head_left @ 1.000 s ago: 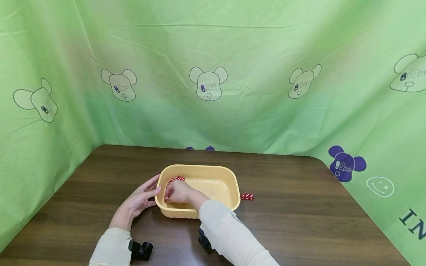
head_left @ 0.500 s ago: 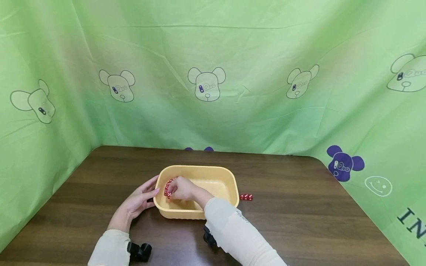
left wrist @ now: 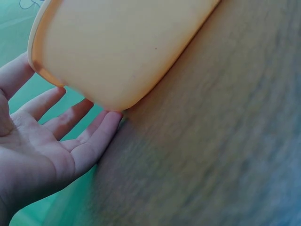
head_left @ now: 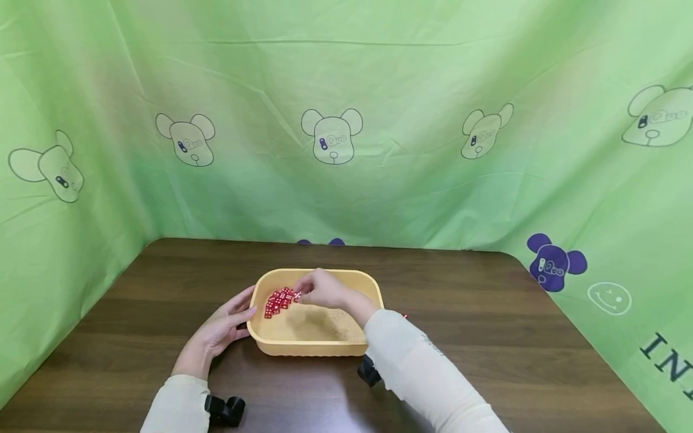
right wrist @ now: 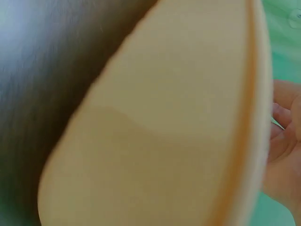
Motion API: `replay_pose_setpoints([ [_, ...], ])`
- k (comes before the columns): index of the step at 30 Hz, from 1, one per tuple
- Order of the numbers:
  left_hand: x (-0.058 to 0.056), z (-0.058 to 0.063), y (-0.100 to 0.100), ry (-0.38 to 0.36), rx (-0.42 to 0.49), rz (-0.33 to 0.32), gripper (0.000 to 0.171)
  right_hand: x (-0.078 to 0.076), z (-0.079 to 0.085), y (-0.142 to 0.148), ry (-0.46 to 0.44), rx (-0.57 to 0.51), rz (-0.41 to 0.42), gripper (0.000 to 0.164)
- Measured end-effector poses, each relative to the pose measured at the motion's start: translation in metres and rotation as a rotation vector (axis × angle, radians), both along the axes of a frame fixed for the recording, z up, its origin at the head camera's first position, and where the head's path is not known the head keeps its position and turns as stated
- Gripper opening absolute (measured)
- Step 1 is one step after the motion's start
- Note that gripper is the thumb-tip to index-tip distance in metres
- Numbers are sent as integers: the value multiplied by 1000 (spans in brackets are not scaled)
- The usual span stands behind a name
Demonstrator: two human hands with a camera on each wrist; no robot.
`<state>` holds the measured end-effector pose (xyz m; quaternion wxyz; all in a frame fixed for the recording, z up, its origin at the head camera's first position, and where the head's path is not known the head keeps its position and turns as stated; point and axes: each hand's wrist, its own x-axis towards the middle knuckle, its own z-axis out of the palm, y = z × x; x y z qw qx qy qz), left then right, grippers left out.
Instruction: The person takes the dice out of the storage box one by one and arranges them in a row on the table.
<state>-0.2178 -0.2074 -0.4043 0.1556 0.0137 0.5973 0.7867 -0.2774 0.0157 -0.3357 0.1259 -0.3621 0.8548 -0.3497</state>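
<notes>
The yellow tub (head_left: 314,343) stands on the table (head_left: 487,337), nearer the far edge's left half than the right corner and apart from that edge. The red dice (head_left: 278,300) lie inside it, bunched on the floor toward the left end, with one more die (head_left: 296,297) at the right side of the bunch. The left hand (head_left: 221,328) has its fingers extended and spread, their tips against the outside of the tub's left end, thumb at the rim; this probably steadies the tub while the other hand works inside. The right hand (head_left: 325,290) is over the tub's far side, fingers bent downward with the tips at that single die; whether they pinch it or merely touch it I cannot tell, since the right wrist view shows mostly tub wall. Reaching from above seems to suit the tub's raised walls. A bit of red (head_left: 404,316) shows on the table past the tub's right end, mostly hidden by the right sleeve (head_left: 428,373), which crosses the near right corner. Within the tub, room for sliding dice lies toward the near edge and right end; the left end leaves little. On the table, the broadest stretch is between tub and right edge.
</notes>
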Motion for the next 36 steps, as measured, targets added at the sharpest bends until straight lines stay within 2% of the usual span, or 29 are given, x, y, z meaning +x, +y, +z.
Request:
replay_pose_setpoints([
  [8, 0, 1, 1, -16, 1, 3, 60, -7, 22, 51, 77, 8, -72, 12],
  [13, 1, 1, 0, -5, -2, -8, 60, -11, 26, 85, 67, 8, -162, 12],
  [25, 1, 0, 0, -8, 3, -12, 60, -7, 20, 151, 77, -82, -251, 16],
  [31, 1, -1, -1, -12, -5, -5, 61, -2, 10, 175, 95, -107, -278, 14],
  [36, 1, 0, 1, -13, -4, -7, 61, 5, -3, 193, 97, -84, -295, 12],
])
